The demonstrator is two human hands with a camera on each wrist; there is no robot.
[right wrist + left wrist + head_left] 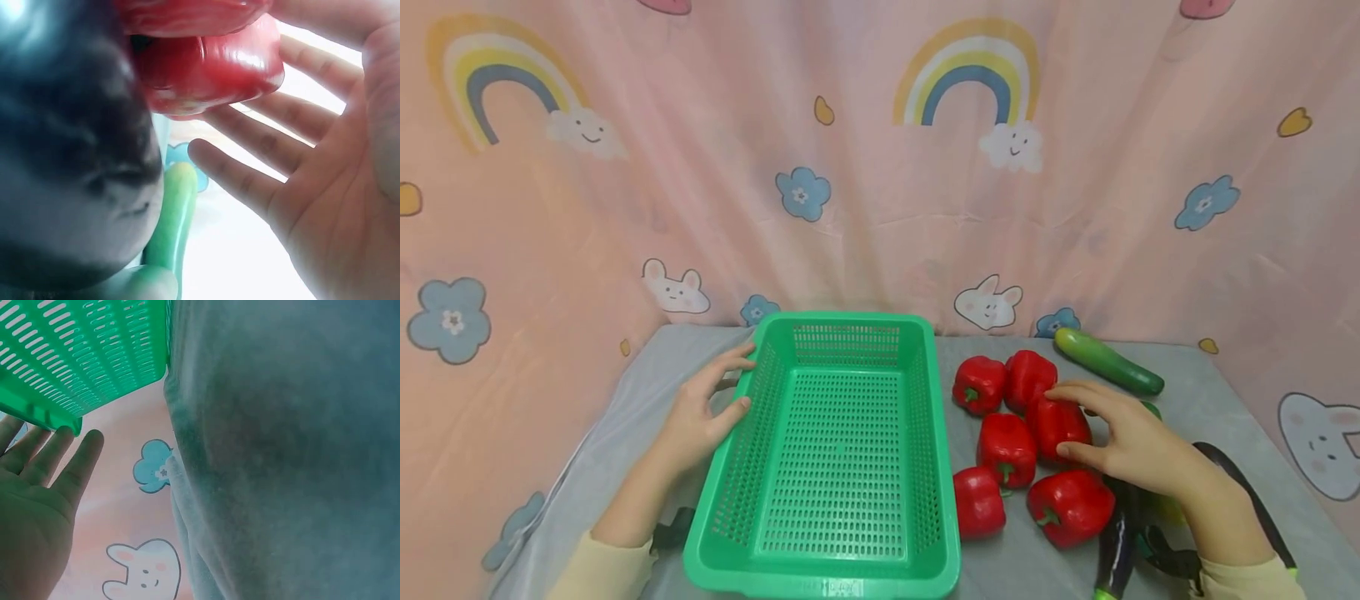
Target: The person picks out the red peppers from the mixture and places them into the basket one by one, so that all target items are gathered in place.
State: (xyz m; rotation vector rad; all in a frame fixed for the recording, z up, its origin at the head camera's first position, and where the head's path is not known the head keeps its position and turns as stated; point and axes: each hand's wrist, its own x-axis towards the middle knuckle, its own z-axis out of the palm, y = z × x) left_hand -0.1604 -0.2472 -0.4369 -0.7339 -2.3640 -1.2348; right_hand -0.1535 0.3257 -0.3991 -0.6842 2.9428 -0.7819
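Note:
A green plastic basket point(842, 573) with slotted walls stands in front of me. My left hand point(700, 417) rests at its left rim, fingers extended; in the left wrist view the fingertips meet the basket's edge point(75, 425). To the right of the basket lies a group of several red bell peppers point(1006, 448). My right hand point(1138, 437) spans one red bell pepper point(1058, 427), fingertips on its far side and thumb at its near side. The right wrist view shows long, spread fingers point(250, 140) reaching behind a pepper point(215, 65), the palm apart from it.
A zucchini point(1105, 360) lies at the back right. Under and beside my right forearm are eggplants point(1118, 533), one of which looms large in the right wrist view. A grey cloth point(647, 400) covers the table, and a pink patterned curtain point(865, 250) hangs behind it.

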